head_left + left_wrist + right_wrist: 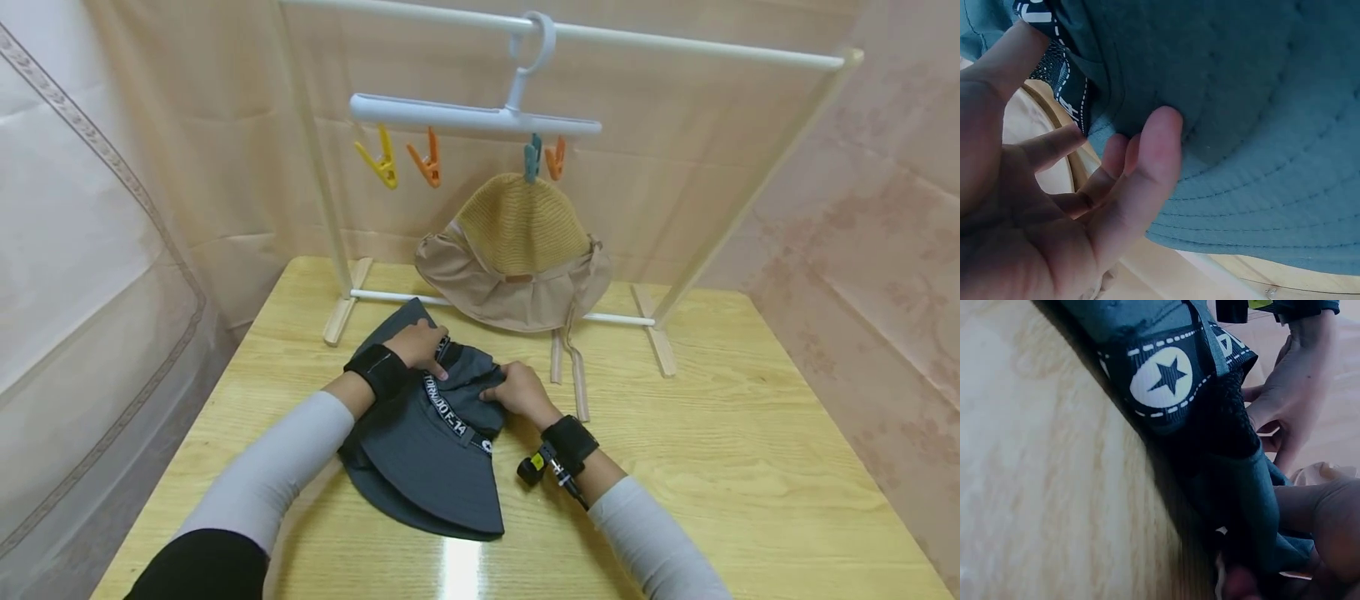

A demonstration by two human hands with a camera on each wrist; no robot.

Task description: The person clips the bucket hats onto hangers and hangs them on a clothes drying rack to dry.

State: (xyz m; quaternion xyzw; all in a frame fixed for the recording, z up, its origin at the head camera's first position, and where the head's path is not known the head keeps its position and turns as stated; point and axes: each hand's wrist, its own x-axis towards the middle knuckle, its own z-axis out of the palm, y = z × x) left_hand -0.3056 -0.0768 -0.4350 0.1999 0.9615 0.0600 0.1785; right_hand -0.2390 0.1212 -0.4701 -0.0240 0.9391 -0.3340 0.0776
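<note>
A dark grey bucket hat [442, 479] lies folded on the table, its wide brim toward the person. Around it runs a black band [445, 407] with white lettering. My left hand [417, 346] grips the hat near the band at its upper left side. In the left wrist view, the fingers [1160, 140] lie against the stitched brim. At the crown's right side, my right hand [527, 393] pinches the cloth between thumb and fingers. The right wrist view shows the band's white star patch [1162, 378] close over the wood; part of that hand is hidden behind the cloth.
Behind the hat stands a rack with a white top rail [675, 48]. On it hangs a white hanger [465, 115] with a yellow clip [381, 158], two orange clips and a teal clip [532, 158]. The teal clip holds a straw-and-beige sun hat [517, 250], its straps trailing onto the table [750, 450].
</note>
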